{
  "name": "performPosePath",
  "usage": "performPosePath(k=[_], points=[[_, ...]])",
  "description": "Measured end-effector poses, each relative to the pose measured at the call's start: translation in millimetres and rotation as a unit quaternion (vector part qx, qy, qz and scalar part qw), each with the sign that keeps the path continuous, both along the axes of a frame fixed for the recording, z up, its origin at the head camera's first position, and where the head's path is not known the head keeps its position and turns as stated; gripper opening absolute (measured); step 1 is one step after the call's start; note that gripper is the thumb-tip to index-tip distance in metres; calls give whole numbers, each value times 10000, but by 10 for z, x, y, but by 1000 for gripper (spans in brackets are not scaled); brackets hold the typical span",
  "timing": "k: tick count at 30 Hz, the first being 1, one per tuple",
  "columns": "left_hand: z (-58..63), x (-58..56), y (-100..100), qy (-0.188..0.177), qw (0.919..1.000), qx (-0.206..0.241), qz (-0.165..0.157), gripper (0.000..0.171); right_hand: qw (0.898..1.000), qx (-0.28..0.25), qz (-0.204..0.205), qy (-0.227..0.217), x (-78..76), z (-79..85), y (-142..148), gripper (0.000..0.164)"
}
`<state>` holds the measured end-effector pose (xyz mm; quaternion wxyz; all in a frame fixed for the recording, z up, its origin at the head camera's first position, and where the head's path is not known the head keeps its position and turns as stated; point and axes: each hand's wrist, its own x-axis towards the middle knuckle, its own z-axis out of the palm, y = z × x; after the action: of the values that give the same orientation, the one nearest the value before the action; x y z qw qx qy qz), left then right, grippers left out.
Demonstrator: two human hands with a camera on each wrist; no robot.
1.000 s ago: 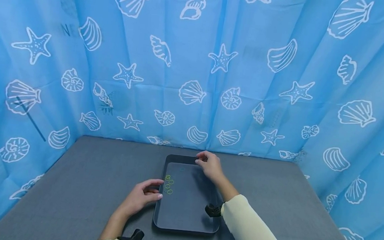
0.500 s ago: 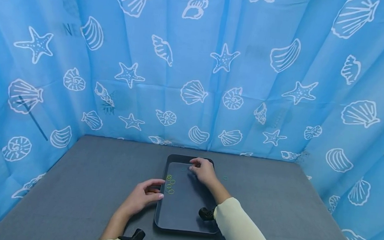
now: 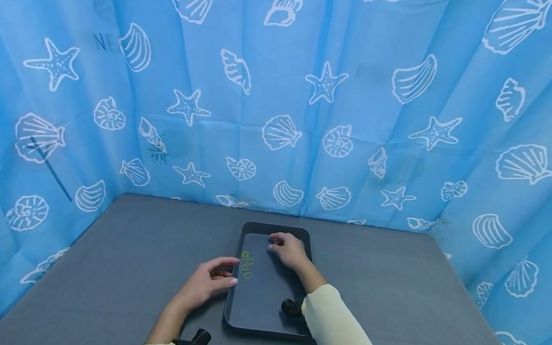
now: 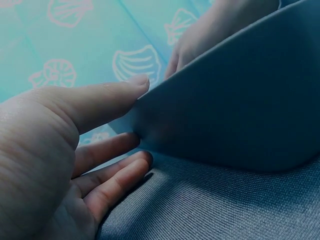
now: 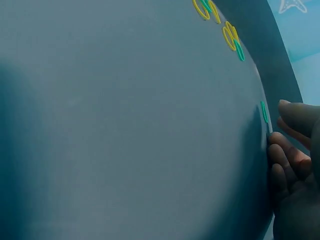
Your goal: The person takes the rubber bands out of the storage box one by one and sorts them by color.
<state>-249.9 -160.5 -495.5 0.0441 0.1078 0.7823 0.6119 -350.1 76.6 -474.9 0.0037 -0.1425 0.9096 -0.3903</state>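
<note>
A dark grey tray (image 3: 269,309) lies on the grey table. My left hand (image 3: 204,282) is at its left wall; in the left wrist view the thumb and fingers (image 4: 112,147) are extended and meet the tray's outside. Above the far part of the tray is my right hand (image 3: 290,250). Its fingers (image 5: 285,152) are loosely bent near the tray's wall, the thumb apart, with nothing seen between them. Close to those fingertips lies a thin green ring (image 5: 264,112). Several thin yellow rings (image 5: 229,38) and green rings (image 5: 239,50) lie along the tray's left side.
Another thin green ring (image 3: 326,256) lies on the grey tabletop (image 3: 392,303), right of the tray. A blue curtain (image 3: 263,94) with white shells hangs behind and at both sides. A black wrist camera (image 3: 196,343) is on the left forearm, another (image 3: 292,307) on the right.
My right hand has moved left and slightly nearer, from the tray's far wall to over its inside. The green ring on the table has come into view. My left hand stays put.
</note>
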Motion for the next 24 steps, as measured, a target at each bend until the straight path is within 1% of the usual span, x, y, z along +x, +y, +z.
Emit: performPosePath(k=[4, 8, 10, 15, 21, 24], points=[[-7, -1, 3, -45, 10000, 39, -11, 44, 9995, 274, 138, 27, -22, -17, -18, 28], [1, -1, 2, -55, 10000, 34, 5, 44, 9980, 611, 131, 71, -36, -17, -41, 28], [9, 0, 3, -52, 10000, 3, 17, 43, 9975, 690, 132, 108, -32, -8, -45, 28], [18, 3, 9, -46, 10000, -60, 24, 43, 9977, 651, 106, 147, -13, -1, -42, 20], [11, 2, 9, -64, 10000, -7, 30, 43, 9991, 391, -45, 150, -7, -26, -58, 7], [10, -2, 10, -96, 9999, 10, 47, 43, 9996, 264, -55, 109, -9, -31, -71, 5]])
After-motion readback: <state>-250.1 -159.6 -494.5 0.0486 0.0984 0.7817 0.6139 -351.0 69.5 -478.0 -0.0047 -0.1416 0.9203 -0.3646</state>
